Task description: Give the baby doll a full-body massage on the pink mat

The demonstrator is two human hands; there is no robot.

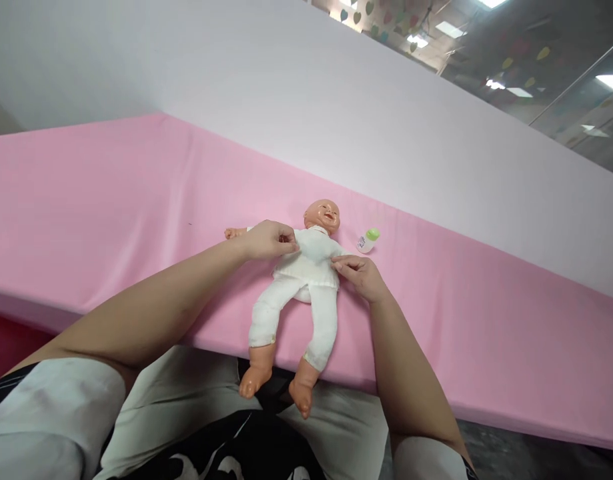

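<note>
A plastic baby doll [306, 280] in a white shirt and white trousers lies on its back on a pink mattress [111, 207], head away from me, bare feet hanging over the near edge. My left hand [269, 239] pinches the shirt at the doll's shoulder. My right hand [362, 275] pinches the shirt's hem at the doll's other side. A small baby bottle [367, 240] with a green cap lies on the pink sheet just right of the doll's head.
A pale grey wall or padded panel [336, 100] rises behind the mattress. My knees in white and black clothing sit below the mattress edge. Ceiling lights and hanging paper hearts show at the top right.
</note>
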